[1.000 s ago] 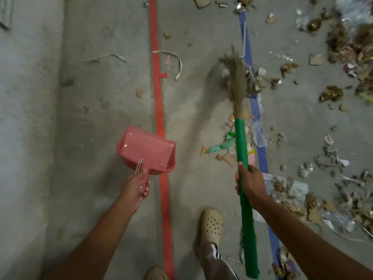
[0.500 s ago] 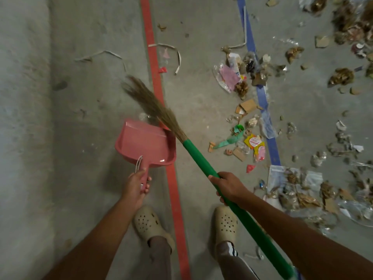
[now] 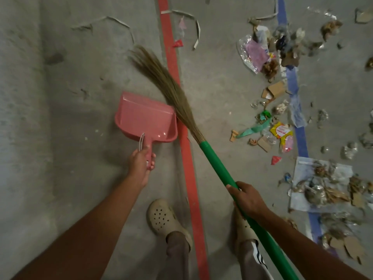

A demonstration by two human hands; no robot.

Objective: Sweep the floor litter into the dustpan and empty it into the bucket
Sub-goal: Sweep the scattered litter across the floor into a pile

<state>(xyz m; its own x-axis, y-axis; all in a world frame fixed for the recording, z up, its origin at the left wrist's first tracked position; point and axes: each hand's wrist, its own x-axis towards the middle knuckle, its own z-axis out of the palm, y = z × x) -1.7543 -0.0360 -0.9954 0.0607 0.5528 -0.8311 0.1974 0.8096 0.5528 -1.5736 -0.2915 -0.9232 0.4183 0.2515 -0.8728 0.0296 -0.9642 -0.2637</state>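
Left arm: it is being stretched forward and down, bare, with the left hand (image 3: 141,162) low in front of the body.
Left grip: the short handle of the pink dustpan (image 3: 145,118) is being clasped, with fingers curled round it and the thumb laid on top.
Right arm: it is being reached in from the right side, with the right hand (image 3: 247,201) turned knuckles up.
Right grip: the green handle of the broom (image 3: 218,162) is being held tight, with fingers wrapped round it.
Broom: it is being slanted up and to the left across the red line (image 3: 185,150). Its brown bristles (image 3: 161,77) are being passed just beside the far right corner of the dustpan.
Dustpan: it is being held left of the red line, with its open mouth turned away from the person. Whether it is touching the floor cannot be told.
Inside the dustpan: only its smooth pink bottom is being shown.
Litter (image 3: 278,128): wrappers, card bits and plastic scraps are being seen spread on the floor around the blue line (image 3: 300,136), well apart from the dustpan.
Feet: a pale shoe (image 3: 163,217) is being seen left of the red line.
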